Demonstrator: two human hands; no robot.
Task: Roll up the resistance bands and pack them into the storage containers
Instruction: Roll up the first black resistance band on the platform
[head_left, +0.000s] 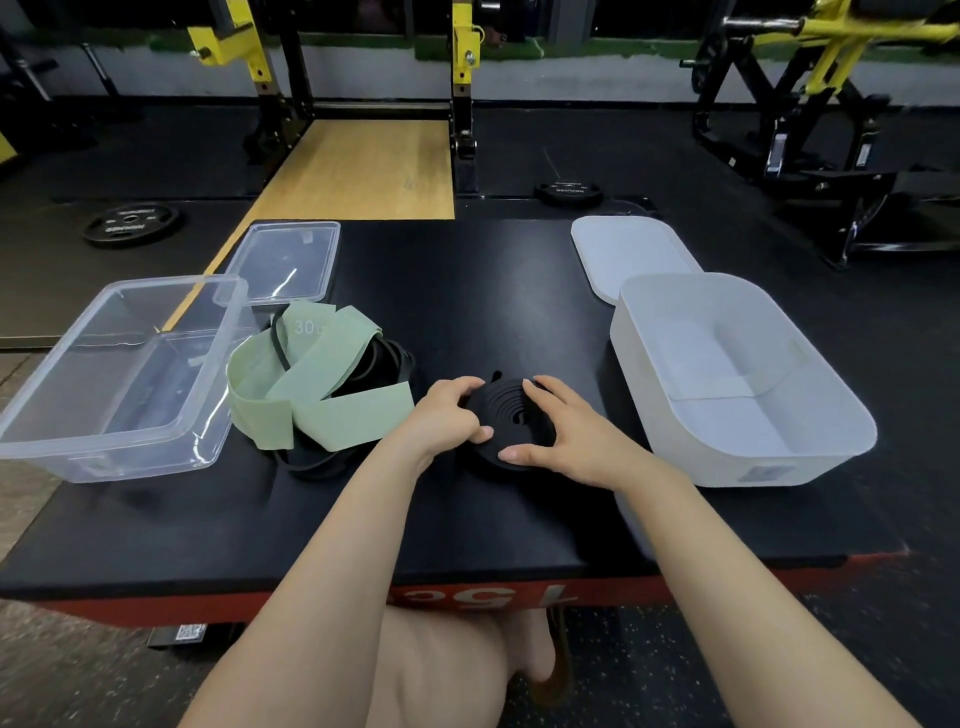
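A black resistance band (511, 418), wound into a flat spiral coil, lies on the black worktop (467, 291) between the two hands. The left hand (451, 413) curls round the coil's left edge, thumb toward the near rim; the right hand (566, 431) cups the right side with fingers spread over the top and thumb on the near edge. The loose end appears to be tucked in, though black on black makes that hard to confirm.

To finish this step well, keep both hands pressing inward so the spiral cannot spring open, lift it level, and lower it flat into the white container (737, 384) just to the right, which stands open with its lid (631, 254) behind it.

Left of the coil sits a tangle of green band (317, 389) and further black bands (384, 361), not yet rolled, beside a clear container (111, 379) and its clear lid (285, 260).
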